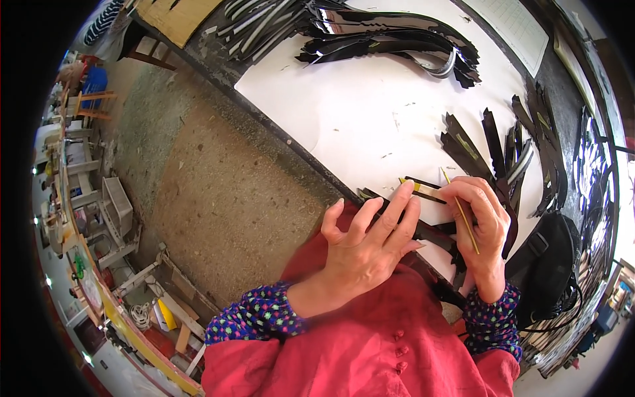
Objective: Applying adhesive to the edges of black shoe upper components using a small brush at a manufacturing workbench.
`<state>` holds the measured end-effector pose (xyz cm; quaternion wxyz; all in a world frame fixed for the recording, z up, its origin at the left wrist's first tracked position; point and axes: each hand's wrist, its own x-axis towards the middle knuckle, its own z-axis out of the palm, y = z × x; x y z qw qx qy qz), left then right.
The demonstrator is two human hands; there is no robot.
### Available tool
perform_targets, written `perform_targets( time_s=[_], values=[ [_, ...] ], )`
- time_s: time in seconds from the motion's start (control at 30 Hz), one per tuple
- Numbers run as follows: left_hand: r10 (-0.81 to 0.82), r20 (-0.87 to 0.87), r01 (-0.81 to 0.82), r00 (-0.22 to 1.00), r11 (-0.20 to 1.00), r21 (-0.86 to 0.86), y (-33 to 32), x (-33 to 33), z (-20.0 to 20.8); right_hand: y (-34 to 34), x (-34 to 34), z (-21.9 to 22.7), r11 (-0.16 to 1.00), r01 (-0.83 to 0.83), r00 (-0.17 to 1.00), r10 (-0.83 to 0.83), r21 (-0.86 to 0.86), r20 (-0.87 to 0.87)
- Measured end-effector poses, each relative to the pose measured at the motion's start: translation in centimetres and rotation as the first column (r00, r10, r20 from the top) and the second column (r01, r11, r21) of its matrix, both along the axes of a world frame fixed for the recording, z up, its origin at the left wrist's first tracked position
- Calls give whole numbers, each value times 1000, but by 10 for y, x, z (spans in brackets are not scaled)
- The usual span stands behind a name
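Note:
My left hand (367, 246) is spread over the near edge of the white-covered table (350, 109), its fingers stretched out. One fingertip rests on a narrow dark strip (433, 197) with a yellow and pale piece (419, 188) on it. My right hand (484, 215) is closed, with a thin yellow stick (470, 228) held slantwise in its fingers. Those fingers also meet the right end of the strip; whether they pinch it, I cannot tell. More black strips (430, 233) lie under and beside my hands, partly hidden.
Bundles of black strips (390, 46) and grey-edged strips (261, 26) lie at the far side. Loose black strips (466, 149) lie beyond my right hand. A black bag (549, 264) sits at the right. Shelving with a grey tray (118, 202) stands at the left.

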<state>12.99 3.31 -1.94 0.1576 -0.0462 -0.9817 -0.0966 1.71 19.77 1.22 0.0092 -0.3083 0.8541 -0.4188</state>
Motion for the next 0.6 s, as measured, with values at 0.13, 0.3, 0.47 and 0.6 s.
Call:
perform_targets(
  time_s=[0.13, 0.3, 0.47, 0.6],
  values=[
    [-1, 21, 0, 1000, 1000, 27, 1, -1, 1, 1, 0, 1, 1000, 4, 1000, -4, 19, -8],
    [-8, 20, 7, 1000, 999, 46, 0, -1, -3, 7, 5, 4, 998, 48, 996, -45, 39, -79],
    [-4, 43, 3, 999, 999, 47, -1, -1, 1, 19, 10, -2, 997, 57, 993, -52, 42, -111],
    [-15, 105, 12, 994, 999, 33, -1, -3, 8, 19, 9, -7, 998, 60, 986, -55, 25, -160]
  ],
)
